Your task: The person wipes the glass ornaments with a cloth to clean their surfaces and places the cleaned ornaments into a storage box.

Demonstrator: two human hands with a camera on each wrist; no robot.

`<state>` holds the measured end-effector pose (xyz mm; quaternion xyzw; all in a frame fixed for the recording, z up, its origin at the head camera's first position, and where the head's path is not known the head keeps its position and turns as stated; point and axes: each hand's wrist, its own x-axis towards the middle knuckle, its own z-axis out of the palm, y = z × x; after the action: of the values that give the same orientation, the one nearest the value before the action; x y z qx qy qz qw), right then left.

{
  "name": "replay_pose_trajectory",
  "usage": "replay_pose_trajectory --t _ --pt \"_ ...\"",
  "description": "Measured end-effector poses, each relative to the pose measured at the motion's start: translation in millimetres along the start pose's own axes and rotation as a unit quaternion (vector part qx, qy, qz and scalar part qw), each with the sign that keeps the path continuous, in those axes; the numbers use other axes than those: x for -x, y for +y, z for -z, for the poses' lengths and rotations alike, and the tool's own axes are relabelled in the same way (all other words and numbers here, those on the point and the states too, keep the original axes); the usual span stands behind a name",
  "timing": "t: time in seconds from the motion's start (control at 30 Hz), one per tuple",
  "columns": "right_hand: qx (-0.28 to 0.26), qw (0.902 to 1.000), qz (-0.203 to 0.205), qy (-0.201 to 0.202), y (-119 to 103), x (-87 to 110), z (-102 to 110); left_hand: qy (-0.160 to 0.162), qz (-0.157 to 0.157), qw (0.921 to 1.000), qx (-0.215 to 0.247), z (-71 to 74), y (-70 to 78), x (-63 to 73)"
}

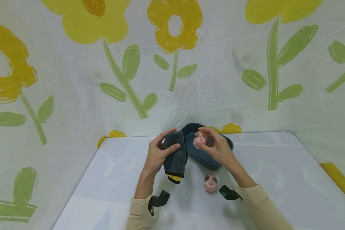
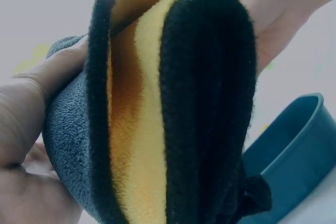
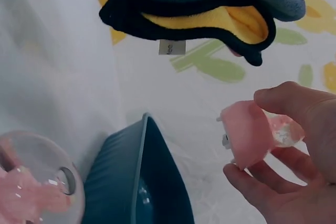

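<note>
My left hand (image 1: 156,155) holds a folded cloth (image 1: 175,156), dark grey outside, yellow inside, with black edging. In the left wrist view, the cloth's (image 2: 142,129) yellow layers show between its folds, and the thumb lies against the grey side. With thumb and fingers, my right hand (image 1: 219,148) pinches a small pink snow globe (image 1: 200,140), raised above a blue basin (image 1: 210,164). The right wrist view shows the globe's pink base (image 3: 249,132) turned toward the basin side. A second pink snow globe (image 1: 210,183) stands on the table in front of the basin.
The white table (image 1: 118,191) carries faint printed marks. Behind it hangs a white curtain (image 1: 212,86) with yellow flowers and green stems. A black wrist camera (image 1: 161,198) sits at the left sleeve, another (image 1: 229,193) at the right.
</note>
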<state>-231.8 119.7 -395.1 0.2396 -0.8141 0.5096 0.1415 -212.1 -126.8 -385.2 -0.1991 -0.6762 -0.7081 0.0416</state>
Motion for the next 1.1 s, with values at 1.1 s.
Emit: replay_pose_trajectory --t 1.1 --pt "-0.007 0.9936 -0.076 -0.083 47.9 -47.4 -21.0 0.006 0.007 1.0 0.003 4.7 -2.1 -1.6"
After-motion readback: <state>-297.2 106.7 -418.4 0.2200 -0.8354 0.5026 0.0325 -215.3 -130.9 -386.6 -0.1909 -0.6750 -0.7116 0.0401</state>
